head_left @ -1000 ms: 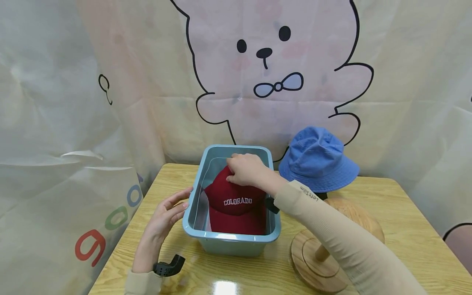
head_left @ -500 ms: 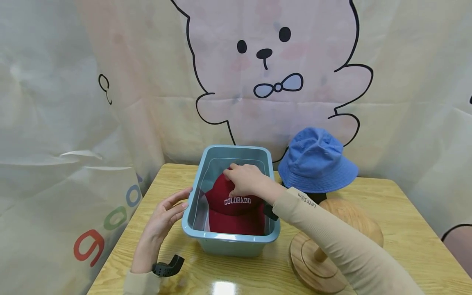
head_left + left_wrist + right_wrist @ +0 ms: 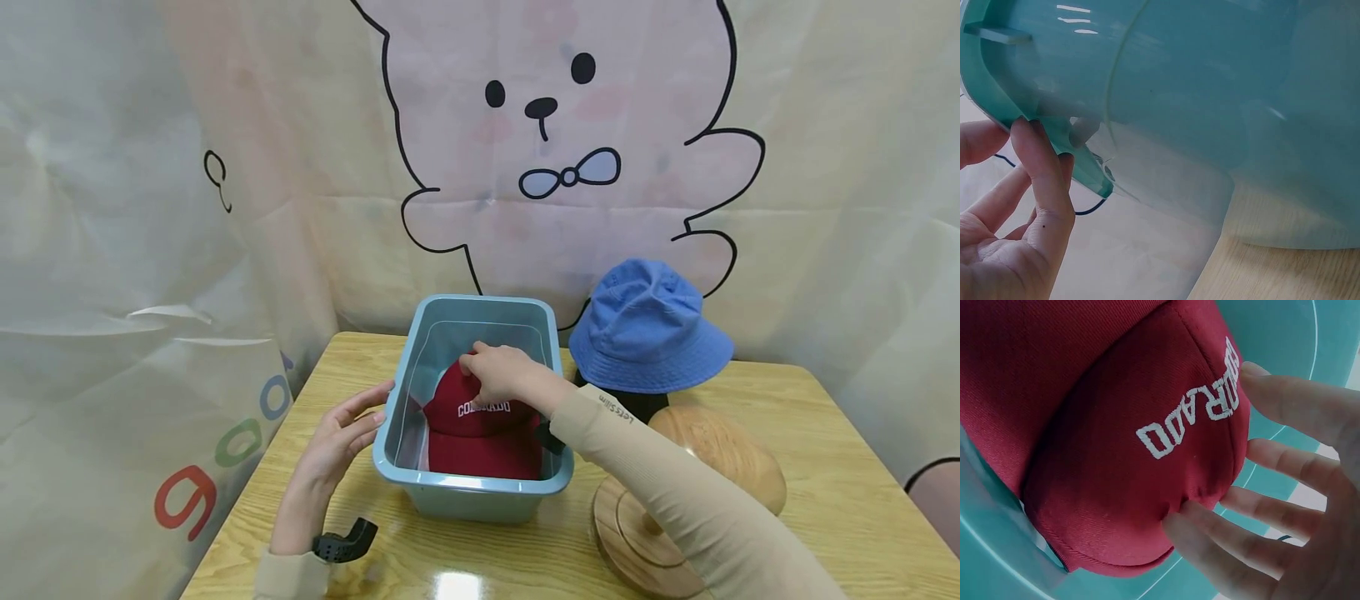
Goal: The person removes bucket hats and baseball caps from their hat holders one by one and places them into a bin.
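A maroon baseball cap with COLORADO in white letters lies inside the light blue plastic bin, its brim toward me. My right hand is over the cap's crown, fingers spread and mostly straight. In the right wrist view, fingertips press into the cap, creasing the fabric, and the thumb lies near the lettering. The left hand touches the bin's left rim from outside with relaxed fingers. Its fingertips are right under the rim in the left wrist view.
A blue bucket hat sits on a dark support at the back right of the wooden table. In front of it a wooden stand lies tipped over, partly behind my right sleeve. A printed curtain hangs behind the table.
My right hand has come down and slightly toward me on the cap, and the crown's top sits lower in the bin. The thumb now covers part of the lettering. My left hand stays put.
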A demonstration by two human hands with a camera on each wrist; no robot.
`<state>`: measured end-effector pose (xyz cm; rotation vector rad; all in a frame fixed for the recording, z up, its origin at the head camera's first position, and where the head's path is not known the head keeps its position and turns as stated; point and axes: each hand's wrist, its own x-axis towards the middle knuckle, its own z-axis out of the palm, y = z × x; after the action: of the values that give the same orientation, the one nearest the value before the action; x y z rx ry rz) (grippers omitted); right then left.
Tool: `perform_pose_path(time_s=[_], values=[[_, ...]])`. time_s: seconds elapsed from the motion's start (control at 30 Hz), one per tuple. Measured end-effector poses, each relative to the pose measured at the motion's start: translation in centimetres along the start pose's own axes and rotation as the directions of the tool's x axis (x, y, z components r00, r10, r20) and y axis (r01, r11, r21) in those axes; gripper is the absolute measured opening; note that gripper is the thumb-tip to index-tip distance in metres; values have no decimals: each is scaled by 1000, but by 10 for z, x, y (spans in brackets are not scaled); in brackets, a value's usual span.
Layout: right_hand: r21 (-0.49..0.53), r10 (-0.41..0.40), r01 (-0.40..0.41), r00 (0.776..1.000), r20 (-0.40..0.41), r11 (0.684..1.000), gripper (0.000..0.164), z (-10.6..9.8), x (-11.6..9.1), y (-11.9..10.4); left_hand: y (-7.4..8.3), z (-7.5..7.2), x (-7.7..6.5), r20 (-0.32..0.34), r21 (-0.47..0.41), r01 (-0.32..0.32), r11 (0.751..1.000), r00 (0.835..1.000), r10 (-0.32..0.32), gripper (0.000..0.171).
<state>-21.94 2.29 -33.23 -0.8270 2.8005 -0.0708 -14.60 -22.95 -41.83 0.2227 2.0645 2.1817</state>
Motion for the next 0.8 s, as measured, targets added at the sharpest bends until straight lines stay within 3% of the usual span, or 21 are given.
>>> perform_pose_path(time_s=[0.47,0.8], values=[[49,-3,-1,996,87,999,57,-10,-1,2,2,3,-2,-7,-12,-9,1000,1000,9,45],[39,-20,18,997,71,999,54,-29,-12,1,2,1,-2,1,-8,-12,1000,1000,12,48]])
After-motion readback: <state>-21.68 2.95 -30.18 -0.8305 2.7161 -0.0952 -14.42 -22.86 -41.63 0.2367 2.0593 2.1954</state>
